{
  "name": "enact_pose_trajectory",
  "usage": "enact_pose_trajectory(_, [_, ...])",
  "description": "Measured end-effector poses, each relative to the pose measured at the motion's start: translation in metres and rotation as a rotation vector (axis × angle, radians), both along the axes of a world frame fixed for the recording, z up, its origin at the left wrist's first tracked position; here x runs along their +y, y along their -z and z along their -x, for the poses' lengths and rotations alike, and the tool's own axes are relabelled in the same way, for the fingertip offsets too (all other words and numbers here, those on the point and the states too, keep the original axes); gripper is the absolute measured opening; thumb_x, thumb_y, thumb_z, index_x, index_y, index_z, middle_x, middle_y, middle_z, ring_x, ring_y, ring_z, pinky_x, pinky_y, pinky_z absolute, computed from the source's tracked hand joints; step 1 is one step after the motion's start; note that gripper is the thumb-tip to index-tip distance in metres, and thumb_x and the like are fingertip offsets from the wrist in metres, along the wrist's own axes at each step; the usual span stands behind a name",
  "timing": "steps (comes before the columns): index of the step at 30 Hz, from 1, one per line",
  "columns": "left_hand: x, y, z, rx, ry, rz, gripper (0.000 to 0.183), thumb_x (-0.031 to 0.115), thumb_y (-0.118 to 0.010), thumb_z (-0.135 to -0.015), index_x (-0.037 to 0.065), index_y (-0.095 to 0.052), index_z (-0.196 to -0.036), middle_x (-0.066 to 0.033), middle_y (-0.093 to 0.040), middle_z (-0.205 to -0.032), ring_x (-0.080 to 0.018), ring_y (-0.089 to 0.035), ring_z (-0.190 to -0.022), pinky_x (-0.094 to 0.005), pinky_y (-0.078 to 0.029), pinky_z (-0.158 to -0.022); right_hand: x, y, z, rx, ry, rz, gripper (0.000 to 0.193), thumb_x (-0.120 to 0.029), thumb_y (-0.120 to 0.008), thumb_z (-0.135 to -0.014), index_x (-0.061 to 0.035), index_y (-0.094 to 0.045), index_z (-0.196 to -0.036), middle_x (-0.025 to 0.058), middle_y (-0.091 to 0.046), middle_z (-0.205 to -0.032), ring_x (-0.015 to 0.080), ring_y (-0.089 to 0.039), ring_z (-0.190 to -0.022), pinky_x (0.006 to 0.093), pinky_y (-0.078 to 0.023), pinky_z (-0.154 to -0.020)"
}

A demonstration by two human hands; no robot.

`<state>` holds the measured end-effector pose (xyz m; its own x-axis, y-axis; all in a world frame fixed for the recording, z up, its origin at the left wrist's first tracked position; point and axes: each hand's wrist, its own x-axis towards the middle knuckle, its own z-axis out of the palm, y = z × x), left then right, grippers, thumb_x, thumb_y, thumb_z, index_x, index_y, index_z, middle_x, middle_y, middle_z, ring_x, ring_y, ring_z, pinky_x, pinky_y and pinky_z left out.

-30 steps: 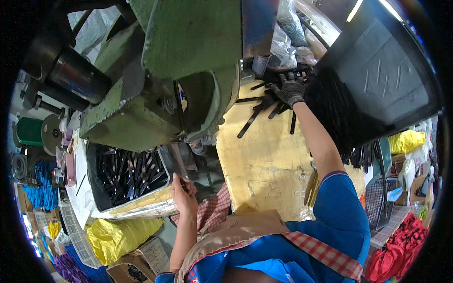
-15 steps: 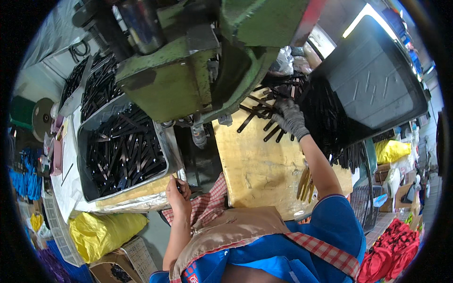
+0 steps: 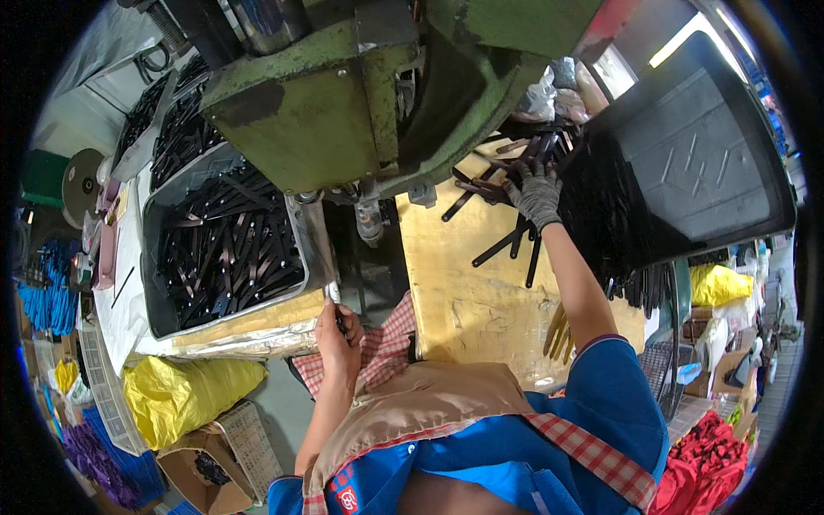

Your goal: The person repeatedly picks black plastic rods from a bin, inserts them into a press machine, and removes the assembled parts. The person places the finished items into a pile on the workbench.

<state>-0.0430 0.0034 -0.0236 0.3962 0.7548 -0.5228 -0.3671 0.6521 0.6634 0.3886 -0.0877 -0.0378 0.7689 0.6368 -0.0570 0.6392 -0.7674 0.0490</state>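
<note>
My right hand (image 3: 536, 197), in a grey knit glove, lies with fingers spread on a pile of flat black strips (image 3: 502, 240) with holes at their ends. The strips spill onto the yellowed worktop (image 3: 463, 322) from a tipped dark bin (image 3: 678, 163). My bare left hand (image 3: 339, 336) is closed beside the corner of a grey tub (image 3: 249, 328) of similar strips. Something small and dark shows between its fingers; I cannot make out its kind. A green machine head (image 3: 292, 129) stands between the two hands.
More black strips fill containers (image 3: 180, 137) at the far left. A yellow sack (image 3: 189, 395) and an open cardboard box (image 3: 202, 468) stand below the left table. Yellow glove-like fingers (image 3: 560, 335) lie by my right forearm. Red cloth (image 3: 704, 463) is heaped at the lower right.
My right hand has shifted slightly in the pile, and several strips now stick out farther toward me. My left hand has risen slightly, still closed. The view has shifted a little.
</note>
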Motion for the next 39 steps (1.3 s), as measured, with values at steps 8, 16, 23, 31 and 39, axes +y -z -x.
enact_pose_trajectory(8, [0.001, -0.005, -0.007, -0.083, 0.060, 0.021, 0.029, 0.029, -0.049, -0.098, 0.008, -0.051, -0.079, -0.0004, -0.041, -0.062, -0.0095, -0.034, -0.051, -0.0240, -0.025, -0.046, -0.059, 0.008, 0.072, -0.087, -0.365, -0.161, 0.056, -0.041, -0.064, -0.081, -0.0203, -0.051, -0.130, 0.0061, -0.038, -0.144, 0.0364, -0.028, -0.136, 0.0529, -0.023, -0.109])
enact_pose_trajectory(16, [0.001, 0.017, 0.005, -0.130, 0.089, 0.128, 0.017, 0.022, -0.052, -0.096, 0.005, -0.055, -0.098, -0.0036, -0.054, -0.082, -0.0121, -0.046, -0.070, -0.0252, -0.037, -0.057, -0.128, 0.025, 0.118, -0.004, -0.015, -0.411, 0.074, -0.056, -0.060, -0.082, -0.0096, -0.042, -0.137, 0.0235, -0.037, -0.139, 0.0402, -0.032, -0.131, 0.0504, -0.021, -0.110])
enact_pose_trajectory(23, [-0.005, 0.012, -0.002, -0.071, 0.274, 0.137, 0.013, 0.003, -0.048, -0.093, 0.002, -0.054, -0.104, -0.0158, -0.062, -0.103, -0.0131, -0.050, -0.071, -0.0257, -0.042, -0.058, -0.106, 0.036, 0.137, -0.098, -0.067, -0.269, 0.081, -0.058, -0.059, -0.080, -0.0083, -0.037, -0.140, 0.0250, -0.038, -0.138, 0.0395, -0.033, -0.132, 0.0536, -0.015, -0.112])
enact_pose_trajectory(31, [-0.011, 0.003, -0.009, -0.136, 0.534, -0.005, 0.023, 0.015, -0.047, -0.098, -0.002, -0.052, -0.113, -0.0143, -0.066, -0.094, -0.0093, -0.045, -0.060, -0.0216, -0.035, -0.051, -0.092, 0.019, 0.152, 0.039, -0.243, -0.430, 0.068, -0.045, -0.062, -0.085, -0.0097, -0.040, -0.139, 0.0223, -0.036, -0.142, 0.0411, -0.031, -0.133, 0.0516, -0.023, -0.110])
enact_pose_trajectory(39, [-0.011, 0.008, -0.005, 0.028, 0.553, -0.024, 0.030, 0.031, -0.050, -0.099, 0.003, -0.059, -0.092, -0.0032, -0.052, -0.059, -0.0079, -0.037, -0.047, -0.0216, -0.027, -0.045, -0.147, 0.029, 0.163, -0.066, -0.081, -0.398, 0.075, -0.044, -0.064, -0.084, 0.0029, -0.038, -0.136, 0.0257, -0.043, -0.131, 0.0393, -0.041, -0.122, 0.0479, -0.030, -0.106])
